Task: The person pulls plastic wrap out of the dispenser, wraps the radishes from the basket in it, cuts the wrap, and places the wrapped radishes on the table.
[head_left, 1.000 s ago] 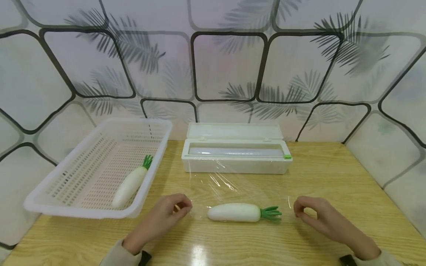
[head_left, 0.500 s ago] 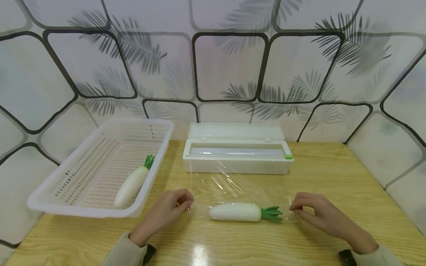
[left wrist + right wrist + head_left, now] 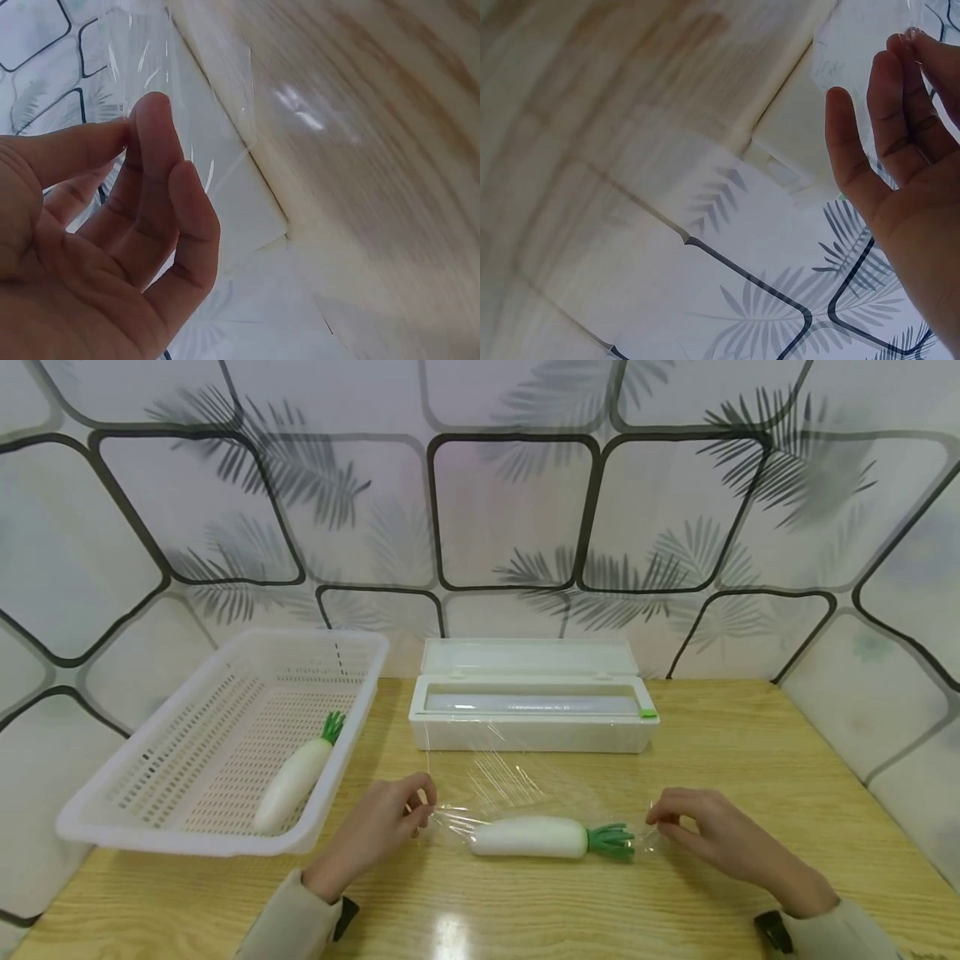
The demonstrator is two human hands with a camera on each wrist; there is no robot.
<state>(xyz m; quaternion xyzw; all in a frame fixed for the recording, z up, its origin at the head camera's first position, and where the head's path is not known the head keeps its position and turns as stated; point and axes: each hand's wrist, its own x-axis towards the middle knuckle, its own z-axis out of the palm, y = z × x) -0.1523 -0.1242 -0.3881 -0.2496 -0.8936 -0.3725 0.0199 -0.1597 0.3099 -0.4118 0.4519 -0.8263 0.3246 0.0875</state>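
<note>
There are two hands, namely one left hand [image 3: 378, 827] and one right hand [image 3: 720, 835]. With them I count two sleeves [image 3: 288, 918] and two black wristbands [image 3: 772, 932], one of each for every arm. The white radishes are also two in number: one table radish [image 3: 528, 837] and one basket radish [image 3: 292, 785]. Of baskets there is one, a white basket [image 3: 176, 842]. There is one white box [image 3: 532, 737], which has one lid [image 3: 528, 657], one green tab [image 3: 648, 713] and one roll [image 3: 532, 703]. One sheet of clear film [image 3: 510, 781] and one table [image 3: 750, 735] complete the number.
</note>
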